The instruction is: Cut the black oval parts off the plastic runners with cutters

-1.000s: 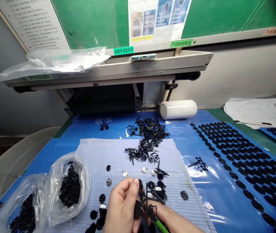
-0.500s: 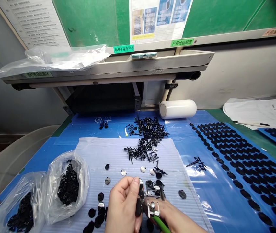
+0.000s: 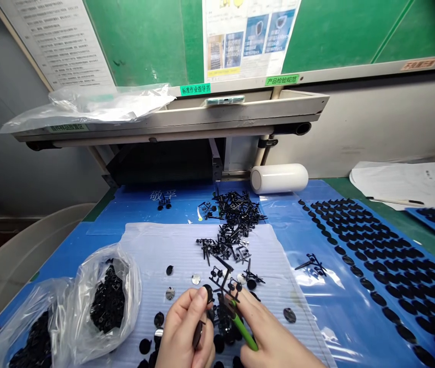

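The left hand (image 3: 185,329) grips discs (image 3: 209,294), the right hand (image 3: 265,322) a green tool (image 3: 245,332); rows (image 3: 381,277) at right look done, loose discs (image 3: 289,315) don't.

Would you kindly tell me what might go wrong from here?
The green-handled tool in the right hand is close to the left hand, so a slip might nick that hand or mark the held disc. Loose discs lie around both hands on the white sheet and might be scattered by a stray bump. The open plastic bag left of the left hand might spill if knocked.
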`<state>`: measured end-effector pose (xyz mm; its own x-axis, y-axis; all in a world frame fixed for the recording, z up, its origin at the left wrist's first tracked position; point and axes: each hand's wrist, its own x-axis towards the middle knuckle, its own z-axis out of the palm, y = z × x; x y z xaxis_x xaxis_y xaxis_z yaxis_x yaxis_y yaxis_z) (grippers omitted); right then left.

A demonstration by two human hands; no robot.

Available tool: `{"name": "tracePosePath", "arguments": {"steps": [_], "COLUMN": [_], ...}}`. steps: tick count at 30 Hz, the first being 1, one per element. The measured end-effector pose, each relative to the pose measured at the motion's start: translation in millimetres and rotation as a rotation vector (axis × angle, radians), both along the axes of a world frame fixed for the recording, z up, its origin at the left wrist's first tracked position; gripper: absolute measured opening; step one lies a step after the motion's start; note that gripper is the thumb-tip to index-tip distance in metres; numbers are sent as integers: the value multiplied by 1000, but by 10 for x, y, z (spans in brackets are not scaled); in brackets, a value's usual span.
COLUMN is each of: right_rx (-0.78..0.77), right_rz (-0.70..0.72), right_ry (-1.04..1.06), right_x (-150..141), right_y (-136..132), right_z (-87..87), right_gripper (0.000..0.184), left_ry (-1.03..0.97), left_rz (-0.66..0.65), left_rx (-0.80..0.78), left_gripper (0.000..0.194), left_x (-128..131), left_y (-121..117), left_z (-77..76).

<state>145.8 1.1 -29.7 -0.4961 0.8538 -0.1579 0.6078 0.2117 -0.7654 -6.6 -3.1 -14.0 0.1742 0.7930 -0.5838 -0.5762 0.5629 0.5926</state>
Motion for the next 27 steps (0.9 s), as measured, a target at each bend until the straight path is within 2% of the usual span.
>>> {"name": "tracePosePath", "arguments": {"steps": [7,15,22,24,27], "right_rx": [-26,-18,-23,-46,-82], "right_rz": [38,55,107,82,17], "right_ry": [84,-10,-71,-87,-102], "right_x": [-23,-11,-101,-122,-104], "right_y": [41,52,176,249,382], "right_z": [-2,-84,-203,-235,-263], "right_gripper": [53,37,37,36,24], "left_ry": [-63,7,296,433,743], "left_rz": [-7,51,14,-22,-84], "left_rx": [-36,-28,21,58,157], "left_gripper": [37,39,41,38,35], "left_x": [49,39,-20,-105,-326], "left_y": [-7,7,47,84,171], "left_z": [34,-1,-132,-178,-271]}}
